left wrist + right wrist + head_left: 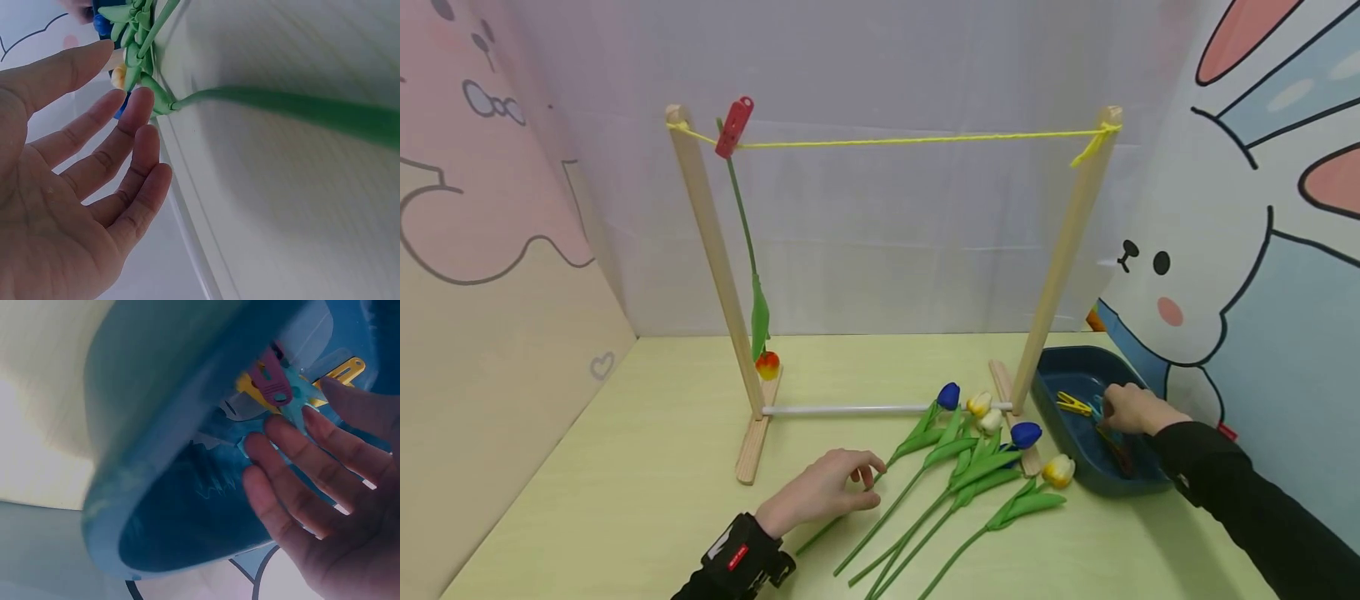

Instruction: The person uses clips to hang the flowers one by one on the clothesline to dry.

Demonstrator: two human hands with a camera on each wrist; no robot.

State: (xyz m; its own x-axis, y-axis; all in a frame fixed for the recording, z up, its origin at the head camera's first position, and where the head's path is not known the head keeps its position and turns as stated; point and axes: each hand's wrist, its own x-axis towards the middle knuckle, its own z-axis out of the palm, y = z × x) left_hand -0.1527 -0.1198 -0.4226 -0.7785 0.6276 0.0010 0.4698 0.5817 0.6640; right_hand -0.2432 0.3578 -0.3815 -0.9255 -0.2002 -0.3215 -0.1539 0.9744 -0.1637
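My right hand (pixel 1138 410) reaches into a dark blue basin (pixel 1052 367) at the right. In the right wrist view its thumb and forefinger are apart, on either side of a light blue clothespin (pixel 299 403). A purple clothespin (pixel 275 381) and a yellow clothespin (pixel 344 372) lie close by. My left hand (pixel 823 492), fingers loosely bent, hovers by the stem of a blue tulip (pixel 949 397), holding nothing. Several artificial tulips lie on the table, among them a yellow-white tulip (pixel 1058 471). A red-yellow tulip (pixel 767 365) hangs head down from a red clothespin (pixel 734 127).
A yellow string (pixel 910 140) runs between a left wooden post (pixel 715 250) and a right wooden post (pixel 1067 250). A white rod (pixel 850 410) joins the posts low down. Cartoon-printed panels stand at both sides, and a pale curtain (pixel 887 242) hangs behind.
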